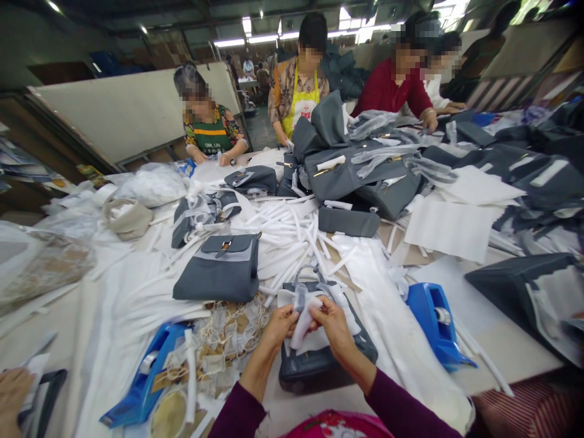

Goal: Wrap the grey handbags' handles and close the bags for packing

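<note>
A dark grey handbag (310, 371) stands on the table right in front of me, with white foam sheet over its upper part. Above it, my left hand (281, 322) pinches one side of a white foam strip (301, 331). My right hand (332, 323) grips the same strip from the other side, thumb and fingers pressed together. The bag's handle (301, 298) rises beside the fingers, in clear wrapping. Whether the strip goes around part of the bag is hidden by my fingers. Left of it lies another grey bag (216, 277) with a gold clasp.
Blue tape dispensers (150, 371) (435, 325) stand on both sides. Tags with strings (228, 340) lie heaped at left. White foam tubes (292, 237) spread across the middle, before piled grey bags (356, 164). Several co-workers work opposite; another person's hand (16, 395) shows at lower left.
</note>
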The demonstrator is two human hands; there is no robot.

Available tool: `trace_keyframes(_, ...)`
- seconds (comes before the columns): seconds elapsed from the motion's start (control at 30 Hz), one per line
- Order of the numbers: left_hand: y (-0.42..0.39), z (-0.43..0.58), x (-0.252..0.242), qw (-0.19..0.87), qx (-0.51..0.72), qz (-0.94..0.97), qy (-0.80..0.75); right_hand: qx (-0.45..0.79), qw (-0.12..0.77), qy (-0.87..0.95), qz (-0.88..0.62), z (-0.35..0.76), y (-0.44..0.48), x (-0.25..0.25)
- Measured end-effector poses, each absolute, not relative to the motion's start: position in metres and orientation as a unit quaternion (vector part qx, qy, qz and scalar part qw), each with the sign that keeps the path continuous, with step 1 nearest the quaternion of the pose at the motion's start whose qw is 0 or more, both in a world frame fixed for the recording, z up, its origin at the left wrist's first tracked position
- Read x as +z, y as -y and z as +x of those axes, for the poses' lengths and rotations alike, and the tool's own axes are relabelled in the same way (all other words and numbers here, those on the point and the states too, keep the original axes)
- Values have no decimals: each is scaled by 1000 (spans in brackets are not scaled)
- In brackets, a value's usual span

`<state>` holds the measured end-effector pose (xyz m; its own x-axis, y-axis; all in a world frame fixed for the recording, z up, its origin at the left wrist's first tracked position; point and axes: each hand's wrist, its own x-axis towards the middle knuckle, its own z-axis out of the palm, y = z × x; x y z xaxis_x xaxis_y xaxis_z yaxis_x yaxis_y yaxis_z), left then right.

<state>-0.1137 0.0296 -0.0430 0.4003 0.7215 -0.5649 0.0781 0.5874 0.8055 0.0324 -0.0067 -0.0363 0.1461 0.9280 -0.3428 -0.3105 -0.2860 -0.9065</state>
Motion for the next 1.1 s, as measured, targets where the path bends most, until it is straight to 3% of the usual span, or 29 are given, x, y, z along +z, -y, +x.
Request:
trace_keyframes(0.3,-26,-130,-45,776,179,407,-448,573,479,291,-598,29,-6,-51)
trace_keyframes(0.93,-13,-110,-67,681,234,436,-541,563,420,322,-635,17,-28,-63)
trace_keyframes(1.0,-14,-110,-69,678,239,437,-540,532,449,357,-623,33,-28,-63)
trace_keyframes(1.1,-15,-108,-70,677,243,430,-546,380,487,432,-658,82,-31,-64)
